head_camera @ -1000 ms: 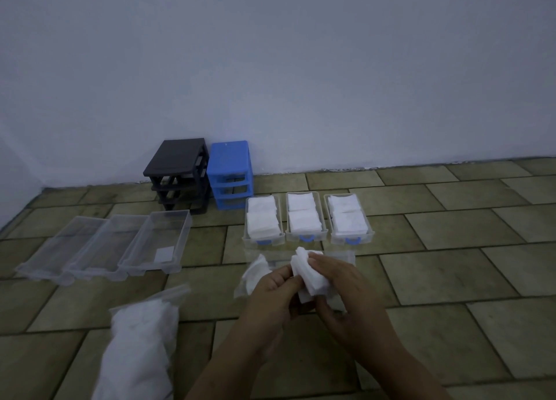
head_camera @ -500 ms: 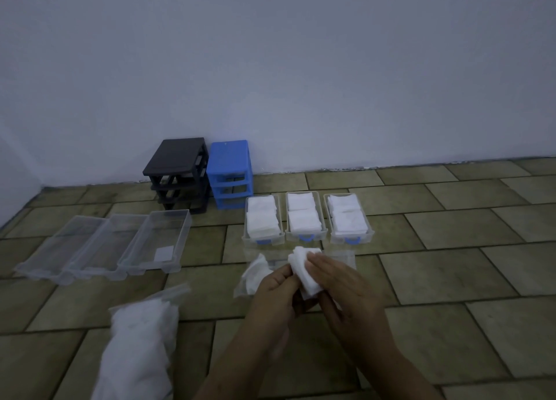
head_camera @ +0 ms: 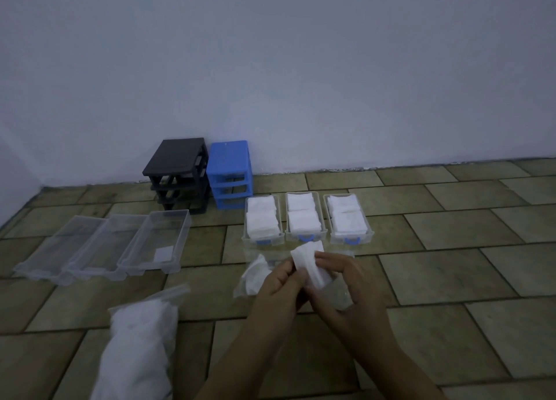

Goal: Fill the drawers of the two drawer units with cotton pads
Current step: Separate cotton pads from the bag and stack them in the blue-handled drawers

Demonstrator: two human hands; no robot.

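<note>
Between both hands' fingers (head_camera: 296, 275), a pad stack (head_camera: 310, 264) was pinched, left hand (head_camera: 278, 291) and right hand (head_camera: 352, 291) curled round it, just before three filled drawers (head_camera: 305, 219); three clear drawers (head_camera: 120, 246) lay left, units (head_camera: 198, 174) behind.

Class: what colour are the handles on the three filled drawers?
Blue, on all three filled drawers; clearest in the head view.
</note>
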